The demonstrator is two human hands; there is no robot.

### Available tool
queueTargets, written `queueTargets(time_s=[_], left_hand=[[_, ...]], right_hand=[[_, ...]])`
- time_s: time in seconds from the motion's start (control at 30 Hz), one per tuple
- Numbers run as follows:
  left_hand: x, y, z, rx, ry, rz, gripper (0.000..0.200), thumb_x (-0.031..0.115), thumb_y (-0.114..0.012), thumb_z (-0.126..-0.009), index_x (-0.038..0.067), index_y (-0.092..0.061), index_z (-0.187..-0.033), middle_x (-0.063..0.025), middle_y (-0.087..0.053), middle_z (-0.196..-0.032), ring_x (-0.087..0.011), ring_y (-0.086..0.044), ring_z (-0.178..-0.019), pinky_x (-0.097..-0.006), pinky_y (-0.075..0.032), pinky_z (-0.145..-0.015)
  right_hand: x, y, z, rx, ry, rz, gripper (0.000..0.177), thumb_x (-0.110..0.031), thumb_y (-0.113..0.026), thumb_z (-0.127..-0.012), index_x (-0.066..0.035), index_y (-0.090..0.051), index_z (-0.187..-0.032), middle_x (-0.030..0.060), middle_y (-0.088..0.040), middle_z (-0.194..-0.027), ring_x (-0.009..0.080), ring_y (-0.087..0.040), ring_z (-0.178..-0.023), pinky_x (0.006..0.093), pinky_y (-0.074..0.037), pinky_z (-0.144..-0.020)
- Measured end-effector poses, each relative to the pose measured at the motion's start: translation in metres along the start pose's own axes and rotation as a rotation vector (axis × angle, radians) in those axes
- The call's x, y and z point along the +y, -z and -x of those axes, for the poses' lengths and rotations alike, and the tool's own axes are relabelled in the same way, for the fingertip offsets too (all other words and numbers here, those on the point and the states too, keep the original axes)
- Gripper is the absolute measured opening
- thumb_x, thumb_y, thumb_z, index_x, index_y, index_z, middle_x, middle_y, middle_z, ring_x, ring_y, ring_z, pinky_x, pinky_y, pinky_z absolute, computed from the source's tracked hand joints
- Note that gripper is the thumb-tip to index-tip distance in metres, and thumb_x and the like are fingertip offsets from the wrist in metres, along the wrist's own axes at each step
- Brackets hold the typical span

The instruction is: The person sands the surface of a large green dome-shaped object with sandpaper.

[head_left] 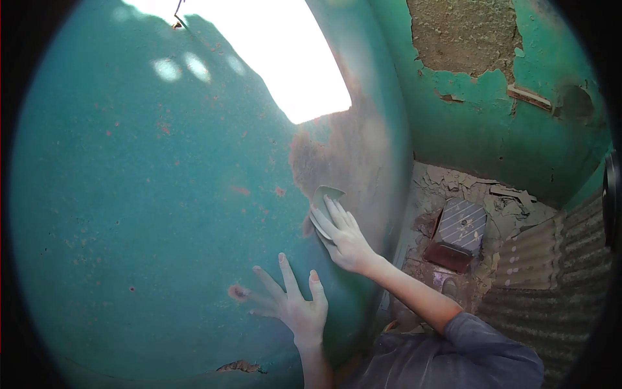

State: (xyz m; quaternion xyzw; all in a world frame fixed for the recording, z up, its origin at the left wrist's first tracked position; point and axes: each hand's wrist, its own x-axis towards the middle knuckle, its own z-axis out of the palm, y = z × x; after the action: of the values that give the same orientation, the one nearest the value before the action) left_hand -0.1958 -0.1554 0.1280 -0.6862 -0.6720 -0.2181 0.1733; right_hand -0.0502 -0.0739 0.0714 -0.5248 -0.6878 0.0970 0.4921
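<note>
A dusty teal-painted wall (162, 214) fills the left and middle of the head view. My right hand (341, 235) presses a folded sheet of sandpaper (331, 192) against it, and the fingers lie over most of the sheet. Just above that hand is a greyish-brown patch (324, 159) where the paint is worn off. Lower and to the left, my left hand (295, 303) rests on the wall with its fingers spread and nothing in it. Beside its fingertips is a small worn spot (238, 292). Pale dust coats both hands.
Glaring light (278, 52) falls across the upper wall. At right, a green wall (466, 123) has a large broken area (463, 35). Below lie a box with a striped top (462, 223), rubble (512, 201) and corrugated sheeting (528, 259). A crack (241, 366) marks the wall's lower part.
</note>
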Motion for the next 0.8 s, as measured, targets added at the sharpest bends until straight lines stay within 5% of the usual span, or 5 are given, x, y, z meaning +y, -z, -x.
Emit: queueTargets(time_s=[0.17, 0.33, 0.63, 0.8], left_hand=[[0.000, 0.000, 0.002, -0.019, 0.011, 0.018, 0.066, 0.044, -0.058, -0.093, 0.020, -0.042, -0.153, -0.0201, -0.008, -0.166, -0.0552, 0.008, -0.147, -0.0804, 0.003, -0.104], [0.003, -0.006, 0.002, -0.001, 0.009, 0.012, 0.067, 0.044, -0.058, -0.093, 0.020, -0.041, -0.153, -0.0204, -0.008, -0.166, -0.0569, 0.009, -0.146, -0.0804, 0.003, -0.104], [0.023, -0.011, -0.004, -0.045, -0.004, -0.016, 0.068, 0.045, -0.058, -0.093, 0.021, -0.040, -0.154, -0.0211, -0.006, -0.166, -0.0582, 0.010, -0.146, -0.0814, 0.003, -0.103], [0.046, -0.021, -0.022, -0.083, 0.013, 0.004, 0.068, 0.046, -0.060, -0.092, 0.023, -0.040, -0.153, -0.0268, -0.008, -0.164, -0.0642, 0.007, -0.142, -0.0848, 0.000, -0.099]], right_hand=[[0.008, -0.017, -0.003, 0.146, 0.024, -0.143, 0.056, -0.016, -0.053, -0.100, -0.001, -0.035, -0.151, 0.0338, -0.029, -0.153, 0.0496, -0.033, -0.139, 0.0482, -0.030, -0.114], [-0.001, -0.060, 0.078, 0.012, -0.083, -0.301, 0.060, -0.023, -0.049, -0.102, 0.005, -0.029, -0.152, 0.0292, -0.028, -0.156, 0.0464, -0.028, -0.144, 0.0511, -0.029, -0.114], [0.072, -0.032, -0.008, 0.129, -0.212, -0.297, 0.060, -0.027, -0.042, -0.104, 0.006, -0.028, -0.152, 0.0272, -0.027, -0.158, 0.0438, -0.029, -0.144, 0.0488, -0.030, -0.114], [0.045, -0.052, 0.056, -0.064, -0.200, -0.333, 0.062, -0.025, -0.046, -0.102, 0.002, -0.026, -0.154, 0.0268, -0.024, -0.159, 0.0438, -0.025, -0.147, 0.0568, -0.026, -0.115]])
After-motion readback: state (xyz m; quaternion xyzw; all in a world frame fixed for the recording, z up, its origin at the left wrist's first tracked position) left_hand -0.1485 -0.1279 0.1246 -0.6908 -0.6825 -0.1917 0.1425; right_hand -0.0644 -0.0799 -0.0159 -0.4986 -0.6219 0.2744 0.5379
